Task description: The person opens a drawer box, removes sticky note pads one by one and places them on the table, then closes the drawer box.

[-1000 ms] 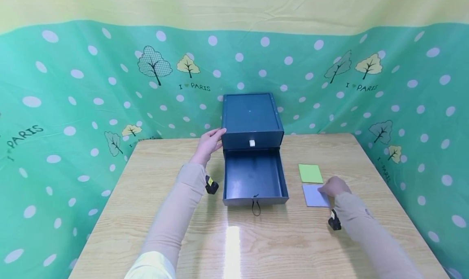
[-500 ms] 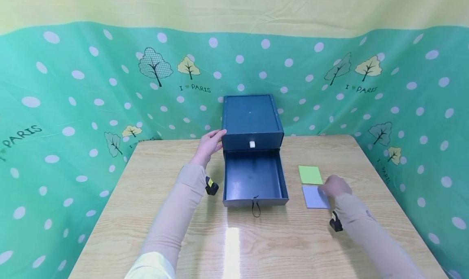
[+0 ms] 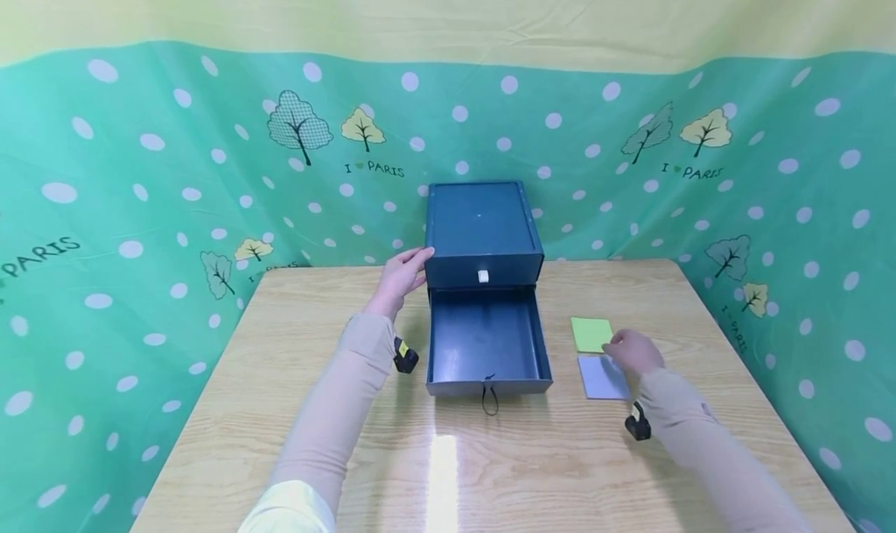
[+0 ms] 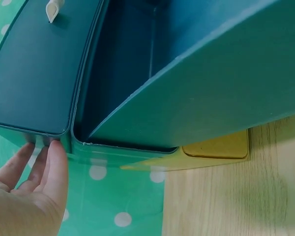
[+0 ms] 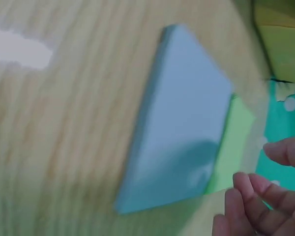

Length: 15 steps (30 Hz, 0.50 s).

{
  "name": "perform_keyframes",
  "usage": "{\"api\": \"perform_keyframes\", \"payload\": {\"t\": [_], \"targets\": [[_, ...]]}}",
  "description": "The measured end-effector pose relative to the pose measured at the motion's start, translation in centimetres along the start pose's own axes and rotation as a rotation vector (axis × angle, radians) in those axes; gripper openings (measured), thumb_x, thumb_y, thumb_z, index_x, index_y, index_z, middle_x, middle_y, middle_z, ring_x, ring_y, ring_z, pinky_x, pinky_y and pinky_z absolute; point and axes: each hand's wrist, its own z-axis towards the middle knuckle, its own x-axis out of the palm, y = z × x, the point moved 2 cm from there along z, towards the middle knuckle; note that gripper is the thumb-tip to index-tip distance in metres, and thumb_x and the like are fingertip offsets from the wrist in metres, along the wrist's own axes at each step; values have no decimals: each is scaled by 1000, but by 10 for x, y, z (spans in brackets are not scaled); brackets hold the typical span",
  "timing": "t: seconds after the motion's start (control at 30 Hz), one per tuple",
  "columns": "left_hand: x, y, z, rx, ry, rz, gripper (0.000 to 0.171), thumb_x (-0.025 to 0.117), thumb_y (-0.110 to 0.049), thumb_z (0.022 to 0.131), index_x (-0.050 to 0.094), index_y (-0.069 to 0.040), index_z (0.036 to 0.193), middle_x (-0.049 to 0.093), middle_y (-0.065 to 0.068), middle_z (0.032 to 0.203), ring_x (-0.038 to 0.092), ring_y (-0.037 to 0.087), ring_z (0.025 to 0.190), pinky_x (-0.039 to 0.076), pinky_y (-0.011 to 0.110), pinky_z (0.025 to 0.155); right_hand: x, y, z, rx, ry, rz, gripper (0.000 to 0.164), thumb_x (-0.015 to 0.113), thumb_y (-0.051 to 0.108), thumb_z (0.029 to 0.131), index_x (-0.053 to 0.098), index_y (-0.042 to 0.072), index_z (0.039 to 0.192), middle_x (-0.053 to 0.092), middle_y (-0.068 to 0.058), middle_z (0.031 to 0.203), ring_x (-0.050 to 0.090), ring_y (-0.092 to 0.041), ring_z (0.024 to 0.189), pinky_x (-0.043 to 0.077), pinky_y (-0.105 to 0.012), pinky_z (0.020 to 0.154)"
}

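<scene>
A dark blue drawer unit (image 3: 481, 218) stands at the back of the table, its upper drawer closed and the drawer below, a bare blue one (image 3: 483, 334), pulled out. My left hand (image 3: 404, 275) rests against the unit's upper left side; in the left wrist view its fingertips touch the side wall with fingers extended. To the right lie a green sticky note pad (image 3: 590, 334) and a pale blue sticky note pad (image 3: 602, 377), edge to edge. My right hand (image 3: 635, 352) hovers beside both pads, thumb apart from its loosely bent fingers (image 5: 243, 189), gripping nothing.
A white pull tab (image 3: 483, 276) marks the upper drawer; a black cord loop (image 3: 490, 399) hangs from the lower drawer's front. A yellow lower section (image 4: 216, 147) shows beneath it. The wooden table (image 3: 518, 463) ends at a green dotted curtain (image 3: 595, 191).
My right hand has shifted slightly from the blue pad's right edge up and left towards the green pad. The left hand and both pads stay in place.
</scene>
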Motion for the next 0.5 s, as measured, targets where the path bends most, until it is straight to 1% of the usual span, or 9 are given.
{"api": "perform_keyframes", "payload": {"t": [0.07, 0.13, 0.2, 0.23, 0.3, 0.33, 0.5], "targets": [[0, -1, 1, 3, -5, -5, 59, 62, -37, 91, 46, -9, 141, 43, 8, 146, 44, 24, 132, 45, 34, 104, -1, 5, 2, -42, 58, 127, 37, 51, 22, 93, 57, -12, 107, 65, -23, 96, 61, -26, 86, 51, -35, 73], [1, -1, 1, 9, -9, -12, 59, 62, -36, 91, 46, -8, 140, 44, 9, 145, 45, 24, 131, 45, 34, 104, -3, 11, 4, -72, 134, 280, 41, 47, 21, 97, 52, -15, 115, 63, -25, 105, 61, -25, 93, 53, -38, 83], [1, -2, 2, 13, -9, -17, 59, 62, -35, 91, 46, -8, 140, 44, 9, 145, 45, 24, 131, 45, 34, 104, -5, 16, 4, -77, 215, 418, 45, 43, 21, 99, 45, -16, 124, 60, -25, 112, 60, -22, 99, 51, -41, 92], [1, -2, 2, 12, -10, -19, 59, 62, -35, 91, 46, -7, 140, 45, 9, 144, 45, 24, 131, 45, 34, 104, -6, 19, 4, -76, 247, 464, 46, 42, 21, 100, 42, -17, 127, 59, -25, 113, 59, -20, 100, 50, -41, 95], [1, -2, 2, 9, -8, -18, 59, 62, -35, 91, 46, -8, 140, 45, 9, 144, 45, 24, 131, 45, 34, 104, -7, 23, 3, -78, 287, 506, 49, 40, 22, 101, 39, -17, 131, 58, -22, 116, 59, -17, 101, 49, -41, 98], [1, -1, 2, 7, -8, -16, 59, 62, -36, 91, 46, -8, 140, 45, 9, 144, 45, 24, 131, 45, 34, 104, -7, 25, 3, -82, 301, 509, 49, 40, 22, 101, 38, -17, 132, 58, -22, 117, 58, -16, 102, 49, -41, 98], [1, 0, 1, 4, -10, -15, 59, 62, -36, 91, 46, -8, 140, 45, 9, 144, 45, 24, 131, 45, 34, 104, -4, 34, 3, -97, 338, 549, 51, 41, 22, 101, 36, -16, 135, 55, -24, 120, 56, -23, 108, 48, -41, 99]]}}
